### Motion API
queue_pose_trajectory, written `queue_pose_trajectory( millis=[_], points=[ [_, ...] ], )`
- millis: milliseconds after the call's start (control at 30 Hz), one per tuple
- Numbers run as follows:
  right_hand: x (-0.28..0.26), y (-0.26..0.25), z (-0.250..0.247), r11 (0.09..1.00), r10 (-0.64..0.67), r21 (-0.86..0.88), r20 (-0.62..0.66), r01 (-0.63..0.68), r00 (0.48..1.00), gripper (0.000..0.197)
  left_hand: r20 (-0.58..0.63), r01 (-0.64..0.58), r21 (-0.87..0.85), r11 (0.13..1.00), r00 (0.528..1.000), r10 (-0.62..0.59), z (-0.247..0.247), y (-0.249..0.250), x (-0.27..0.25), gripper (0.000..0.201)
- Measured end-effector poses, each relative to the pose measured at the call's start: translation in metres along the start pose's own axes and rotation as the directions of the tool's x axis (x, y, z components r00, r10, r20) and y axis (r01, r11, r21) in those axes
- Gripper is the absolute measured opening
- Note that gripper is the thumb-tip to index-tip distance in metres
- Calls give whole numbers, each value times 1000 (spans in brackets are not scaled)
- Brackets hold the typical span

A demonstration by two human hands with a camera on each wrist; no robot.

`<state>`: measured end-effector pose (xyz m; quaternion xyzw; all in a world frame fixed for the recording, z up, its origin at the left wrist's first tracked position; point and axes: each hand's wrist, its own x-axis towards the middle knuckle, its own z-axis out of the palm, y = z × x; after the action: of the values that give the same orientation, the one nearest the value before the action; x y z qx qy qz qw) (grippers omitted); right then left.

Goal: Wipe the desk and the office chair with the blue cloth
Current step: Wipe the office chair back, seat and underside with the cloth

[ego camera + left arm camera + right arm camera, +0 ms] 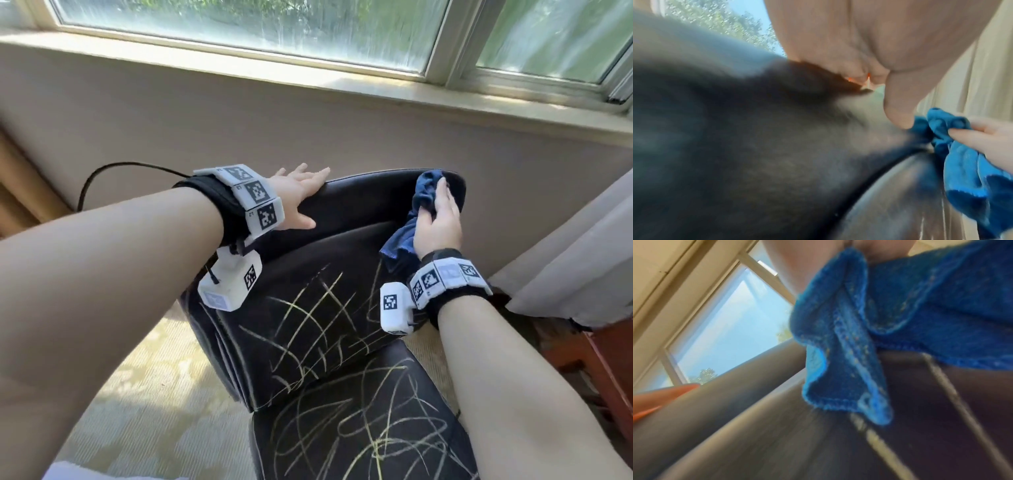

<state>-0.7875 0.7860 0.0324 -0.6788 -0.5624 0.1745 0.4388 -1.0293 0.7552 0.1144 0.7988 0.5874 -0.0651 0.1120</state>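
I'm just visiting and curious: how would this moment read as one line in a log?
stage: wiping office chair backrest top | right hand: grips blue cloth | left hand: steadies chair top | yellow scribbles: remain

blue cloth [423,195]: bunched, lying against chair's top edge | office chair [329,308]: black, showing yellow scribbles, standing below window

- No readable words, brand names or numbers in any view;
- left wristband [251,197]: square black-and-white coded markers on white blocks; tiny characters beside them are too small to read;
- right wristband [445,279]: the same kind of coded markers, no legible lettering;
- office chair [329,308]: yellowish scribbled lines on the black backrest and seat; these form no letters.
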Motion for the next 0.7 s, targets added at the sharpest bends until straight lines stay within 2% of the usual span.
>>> queue_pose_trajectory(
  millis=[133, 300, 400, 567, 700],
  points=[
    [-31, -27, 13, 994, -110, 23, 89, 108, 990, 51, 51, 183, -108, 977, 983, -179, -5, -43, -51, 70],
    [-78, -79, 54, 959, -281, 13, 155, 283, 947, 54, 97, 235, -238, 942, 971, -218, 16, -90, -122, 47],
    [-118, -105, 79, 910, -404, -23, 171, 413, 899, 57, 127, 199, -313, 929, 978, -167, 30, -102, -149, 43],
    [-181, -125, 110, 840, -522, -32, 223, 542, 823, 58, 0, 105, -448, 888, 993, -118, 51, -109, -158, 40],
    [-232, -117, 136, 748, -654, -15, 152, 663, 741, 50, -61, 31, -570, 821, 995, -80, 62, -115, -159, 38]
  ],
)
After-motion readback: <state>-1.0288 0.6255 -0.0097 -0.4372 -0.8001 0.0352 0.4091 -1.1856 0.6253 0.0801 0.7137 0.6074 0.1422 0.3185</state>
